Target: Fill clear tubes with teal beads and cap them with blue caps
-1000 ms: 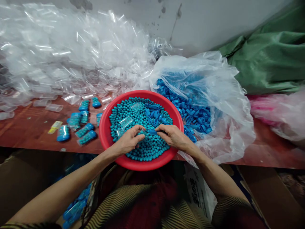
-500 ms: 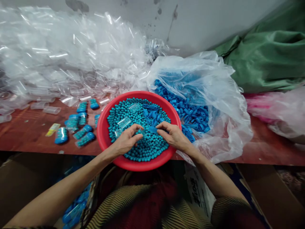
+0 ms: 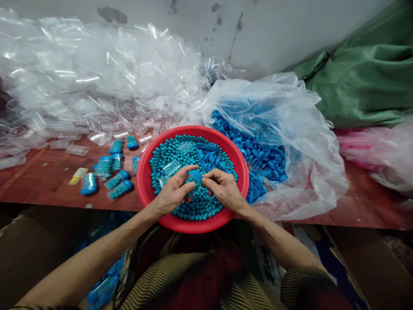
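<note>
Over a red basin (image 3: pixel 143 189) of turquoise beads (image 3: pixel 193 211), my two hands meet. My left hand (image 3: pixel 176 189) is closed around a clear plastic container, mostly hidden by the fingers, with beads showing inside. Between finger and thumb, my right hand (image 3: pixel 222 187) pinches a blue cap (image 3: pixel 197 175), which sits at the container's mouth; whether it is fully seated I cannot tell. Several loose blue caps (image 3: pixel 209 156) lie on the beads at the back right of the basin. Clear empty containers (image 3: pixel 171 167) rest on the beads at the left.
Several capped, bead-filled containers (image 3: pixel 88 184) lie on the red-brown table (image 3: pixel 32 185) left of the basin. Behind them is a big heap of clear containers (image 3: pixel 97 73). On the right, a plastic bag (image 3: pixel 306 129) spills blue caps (image 3: pixel 264 155). Green cloth (image 3: pixel 364 86) stands far right.
My right hand has moved left, bringing the blue cap from beside the left hand onto the container's mouth. My left hand stays over the basin. The view has shifted slightly.
</note>
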